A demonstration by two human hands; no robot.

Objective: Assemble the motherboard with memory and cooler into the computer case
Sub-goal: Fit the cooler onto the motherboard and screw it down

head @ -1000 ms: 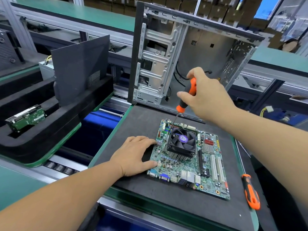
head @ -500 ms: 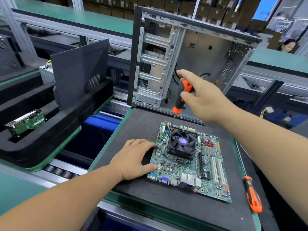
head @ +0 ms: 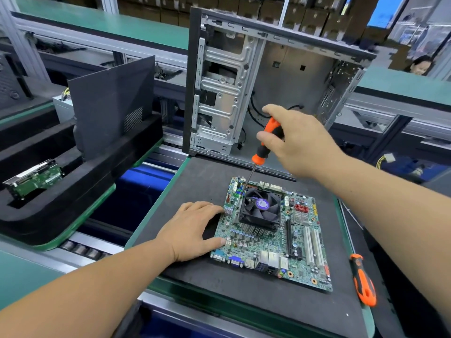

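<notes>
A green motherboard lies flat on the black foam mat. A black fan cooler on a finned heatsink sits on its far half. My left hand rests on the mat, its fingertips and thumb touching the board's left edge. My right hand grips an orange and black screwdriver; the tip stands at the cooler's far left corner. Behind the mat stands the open grey computer case, its inside facing me.
A second orange screwdriver lies at the mat's right edge. To the left, a black foam tray holds a drive and an upright dark panel. Conveyor rollers run between the pallets. A person sits at the far right.
My right hand shifted its hold on the screwdriver handle, fingers spreading and turning, while the tip stayed at the cooler's far left corner. The left hand kept its place.
</notes>
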